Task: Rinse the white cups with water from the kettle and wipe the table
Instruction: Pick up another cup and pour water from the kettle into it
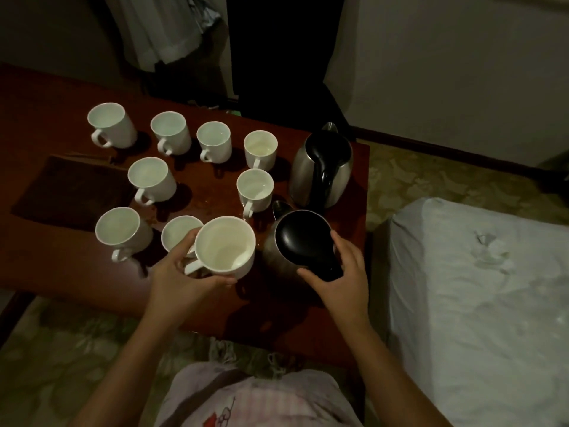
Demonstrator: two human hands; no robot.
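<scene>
Standing on the dark red wooden table (345, 318) are eight round white cups (151, 179); a ninth cup (224, 247) is held above its near edge, gripped by the left hand (181, 277). Two steel kettles: the right hand (341, 274) curls round the near kettle (300, 241), the far kettle (321, 171) stands behind it. A dark cloth (70, 189) lies left.
</scene>
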